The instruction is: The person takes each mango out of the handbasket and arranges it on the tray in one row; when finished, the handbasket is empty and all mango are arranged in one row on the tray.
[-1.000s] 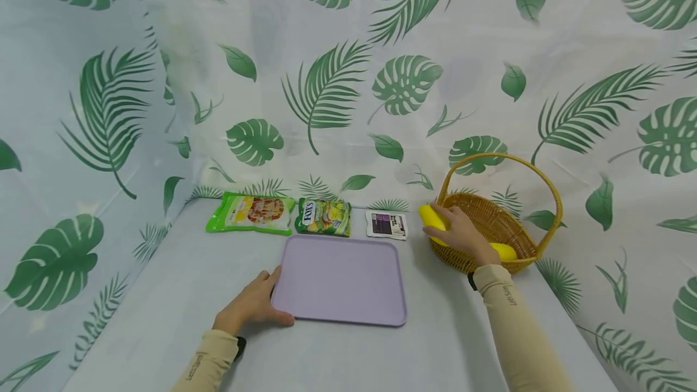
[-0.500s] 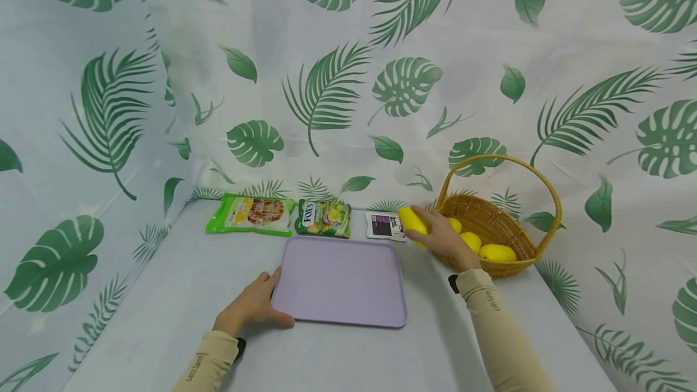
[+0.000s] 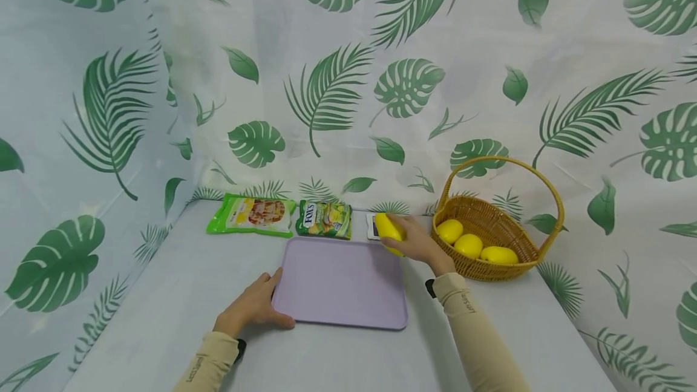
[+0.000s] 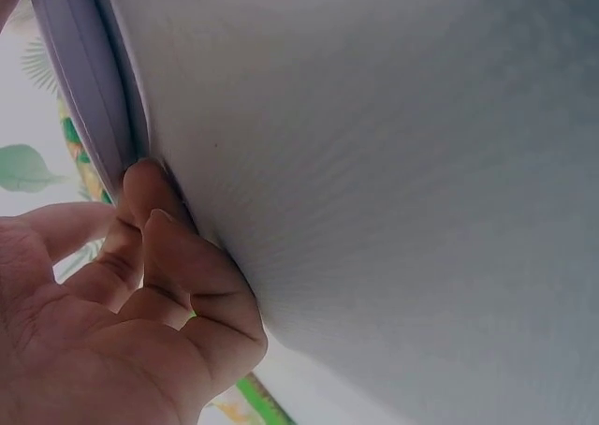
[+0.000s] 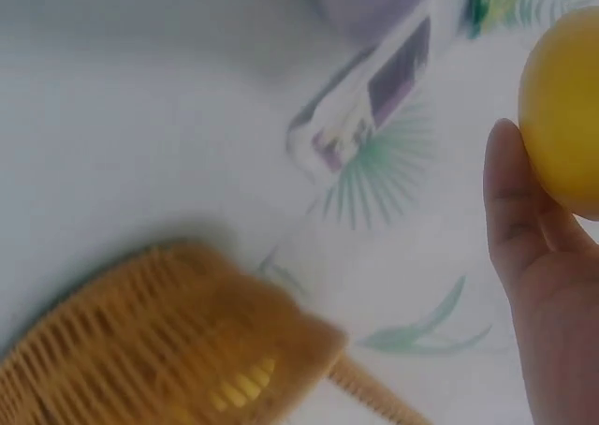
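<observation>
A yellow lemon (image 3: 388,231) is held in my right hand (image 3: 416,241), above the table near the far right corner of the lilac tray (image 3: 340,283). The right wrist view shows the fingers against the lemon's smooth side (image 5: 566,111). At the tray's near left corner my left hand (image 3: 253,303) holds the rim between thumb and fingers. Up close in the left wrist view, its curled fingers (image 4: 201,275) meet the tray's edge (image 4: 94,79). To the right stands a wicker basket (image 3: 503,222) with 3 lemons (image 3: 468,246) inside.
Behind the tray lie a green snack bag (image 3: 256,215), a green FOX'S candy bag (image 3: 325,219) and a small white packet (image 3: 373,227), partly covered by the lemon. The basket's tall arched handle (image 3: 503,159) rises at the right. Leaf-patterned cloth (image 3: 327,89) walls the back and sides.
My right hand has carried the lemon leftward from the basket to over the white packet, uncovering the lemons left inside. The left hand has stayed at the tray.
</observation>
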`<state>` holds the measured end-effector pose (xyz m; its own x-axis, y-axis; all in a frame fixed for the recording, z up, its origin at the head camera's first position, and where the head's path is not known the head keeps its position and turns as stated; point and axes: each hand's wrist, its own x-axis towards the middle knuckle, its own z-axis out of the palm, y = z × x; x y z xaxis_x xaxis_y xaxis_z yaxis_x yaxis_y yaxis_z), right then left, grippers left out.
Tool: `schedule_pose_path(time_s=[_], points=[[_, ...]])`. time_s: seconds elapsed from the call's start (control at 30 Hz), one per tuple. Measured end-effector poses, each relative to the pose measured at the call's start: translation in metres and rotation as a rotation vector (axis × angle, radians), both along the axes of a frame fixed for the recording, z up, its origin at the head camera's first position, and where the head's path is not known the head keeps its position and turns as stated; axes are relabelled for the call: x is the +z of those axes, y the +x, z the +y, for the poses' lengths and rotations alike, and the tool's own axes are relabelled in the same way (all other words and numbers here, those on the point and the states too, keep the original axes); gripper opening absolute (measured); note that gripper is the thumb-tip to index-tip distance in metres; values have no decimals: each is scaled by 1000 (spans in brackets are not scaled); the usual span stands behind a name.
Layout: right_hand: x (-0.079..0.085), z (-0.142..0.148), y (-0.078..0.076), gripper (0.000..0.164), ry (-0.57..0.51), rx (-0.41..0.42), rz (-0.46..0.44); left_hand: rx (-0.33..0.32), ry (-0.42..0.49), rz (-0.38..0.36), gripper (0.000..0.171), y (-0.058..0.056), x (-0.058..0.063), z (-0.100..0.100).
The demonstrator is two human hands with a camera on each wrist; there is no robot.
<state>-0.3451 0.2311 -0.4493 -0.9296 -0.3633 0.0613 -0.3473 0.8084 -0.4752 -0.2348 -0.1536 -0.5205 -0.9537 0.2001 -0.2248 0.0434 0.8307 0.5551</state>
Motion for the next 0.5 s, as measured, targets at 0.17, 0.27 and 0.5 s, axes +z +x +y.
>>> schedule_pose_path(time_s=[0.17,0.27,0.5], points=[[-4,-18,0,74,-29,26,-6,3,-3,3,129,-1,-1,0],[-7,-28,0,73,-54,32,-17,3,-5,2,130,-2,-2,0],[-22,-53,0,73,-65,45,-77,10,-15,-9,130,0,-3,1]])
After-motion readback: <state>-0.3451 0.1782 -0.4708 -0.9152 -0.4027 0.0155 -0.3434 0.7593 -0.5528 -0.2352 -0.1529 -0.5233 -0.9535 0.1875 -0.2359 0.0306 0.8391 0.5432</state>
